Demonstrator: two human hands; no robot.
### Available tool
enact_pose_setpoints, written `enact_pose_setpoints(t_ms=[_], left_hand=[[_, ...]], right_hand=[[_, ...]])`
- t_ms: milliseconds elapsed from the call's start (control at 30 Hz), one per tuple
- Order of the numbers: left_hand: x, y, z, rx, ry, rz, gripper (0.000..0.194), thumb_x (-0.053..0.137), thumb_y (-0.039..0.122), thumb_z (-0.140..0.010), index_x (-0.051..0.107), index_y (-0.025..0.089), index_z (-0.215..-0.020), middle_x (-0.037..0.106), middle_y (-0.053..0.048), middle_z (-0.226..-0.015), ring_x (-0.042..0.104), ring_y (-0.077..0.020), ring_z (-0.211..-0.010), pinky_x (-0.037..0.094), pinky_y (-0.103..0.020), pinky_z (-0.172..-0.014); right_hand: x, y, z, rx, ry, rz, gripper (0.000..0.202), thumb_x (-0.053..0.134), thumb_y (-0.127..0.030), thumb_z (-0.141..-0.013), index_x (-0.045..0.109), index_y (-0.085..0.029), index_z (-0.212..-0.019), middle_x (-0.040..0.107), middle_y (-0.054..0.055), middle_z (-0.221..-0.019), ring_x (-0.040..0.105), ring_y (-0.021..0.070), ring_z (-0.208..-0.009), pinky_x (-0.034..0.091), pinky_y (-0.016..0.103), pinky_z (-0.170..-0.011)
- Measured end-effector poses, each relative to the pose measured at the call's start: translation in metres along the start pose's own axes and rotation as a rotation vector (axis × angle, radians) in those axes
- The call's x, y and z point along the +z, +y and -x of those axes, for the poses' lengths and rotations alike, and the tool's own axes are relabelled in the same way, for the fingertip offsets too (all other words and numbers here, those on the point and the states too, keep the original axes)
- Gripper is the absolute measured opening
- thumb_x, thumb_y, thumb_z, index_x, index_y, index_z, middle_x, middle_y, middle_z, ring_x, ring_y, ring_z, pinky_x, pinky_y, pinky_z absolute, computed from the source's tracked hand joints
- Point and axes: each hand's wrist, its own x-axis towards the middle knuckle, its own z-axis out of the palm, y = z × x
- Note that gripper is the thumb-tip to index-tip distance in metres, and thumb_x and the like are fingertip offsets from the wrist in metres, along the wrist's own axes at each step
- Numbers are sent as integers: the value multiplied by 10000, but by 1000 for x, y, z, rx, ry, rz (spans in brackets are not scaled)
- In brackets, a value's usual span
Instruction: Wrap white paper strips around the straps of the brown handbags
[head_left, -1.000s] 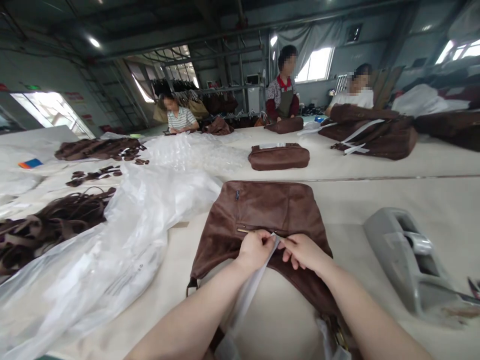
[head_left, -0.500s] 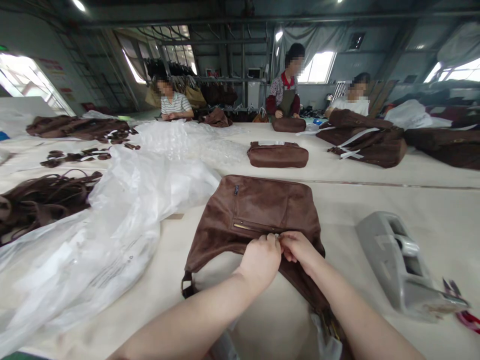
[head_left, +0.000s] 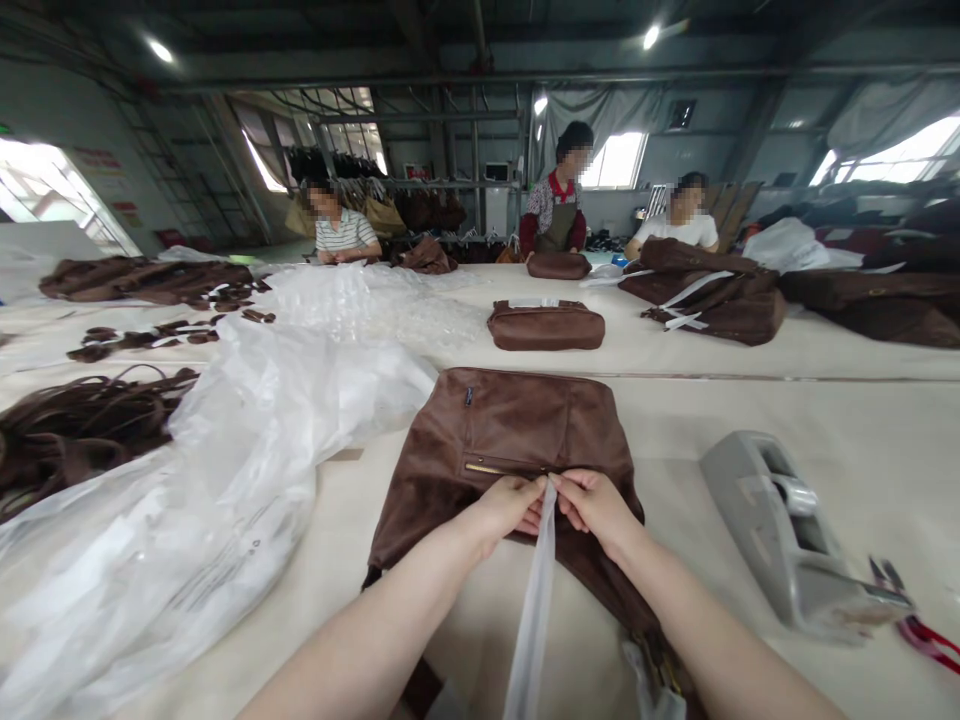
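Observation:
A brown leather bag lies flat on the pale table, its brass zipper just beyond my hands. My left hand pinches the top end of a white translucent strip at the bag's upper edge. Right beside it, my right hand pinches the same end from the other side. The strip hangs down toward me between my forearms. The bag's strap runs under my right forearm to a buckle partly wrapped in white material.
A grey tape dispenser and red-handled scissors lie at the right. Clear plastic sheeting and brown straps cover the left. Farther back are a small brown pouch, more bags and three people.
The white strip now shows, stretched down from my fingers toward me. My left hand has turned, with its fingertips now meeting the strip's end. The view has tilted slightly up.

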Motion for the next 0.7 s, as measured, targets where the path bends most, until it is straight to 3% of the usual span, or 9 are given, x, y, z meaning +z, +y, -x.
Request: enact_pose_setpoints(t_ms=[200,267,333,400,467,567,633,700], left_hand=[[-2,-1,4,49,-35,-211,279,599,401,-696,613,122,-704,430,60,-485,380,-71,-456,300,-213,-478],[-2,0,7,39,-55,-146,228,596,354,-686,593,126,-694,494,37,-529,453,-87,-495,346,-219,-507],[-6,0,7,-4,-73,-38,221,608,343,-674,561,128,-694,583,-11,-630,551,-121,-579,417,-244,-575],[-11,1,5,-60,-97,62,254,634,361,-659,518,139,-700,604,-28,-671,578,-134,-588,442,-262,-589],[-18,1,0,-99,-152,116,302,665,384,-636,481,158,-715,519,33,-572,493,-88,-463,388,-223,-486],[-25,0,-7,-129,-225,100,359,684,418,-604,452,175,-730,332,113,-481,275,-25,-351,183,-172,-370],[-26,0,-10,-136,-236,71,374,668,446,-599,445,179,-737,281,124,-476,214,-17,-344,118,-172,-362],[-26,-1,-11,-129,-227,54,382,649,467,-597,443,181,-745,272,125,-478,208,-19,-344,108,-175,-360]], right_hand=[[3,-13,10,-70,-28,187,422,474,-466,-847,516,-175,-545,579,-8,-496,376,53,-317,269,192,-342],[-4,-25,29,-124,-18,342,359,443,-426,-875,604,-178,-670,614,-4,-562,458,76,-369,344,202,-389],[-19,-37,58,-246,100,528,264,454,-374,-883,655,-204,-886,672,14,-727,583,112,-538,441,219,-516],[-45,-45,93,-380,318,708,237,474,-335,-878,648,-227,-996,684,34,-868,622,139,-697,473,241,-645],[-80,-47,125,-431,574,856,232,477,-326,-872,649,-221,-986,676,50,-903,617,155,-728,470,259,-683],[-142,-38,160,-311,893,990,268,471,-378,-857,654,-203,-944,670,76,-934,610,172,-687,461,287,-654],[-178,-27,171,-146,949,996,329,473,-448,-836,679,-195,-879,677,92,-941,608,188,-674,456,308,-644],[-201,-15,173,17,877,850,395,489,-518,-798,701,-185,-777,694,95,-856,611,204,-673,456,315,-632]])
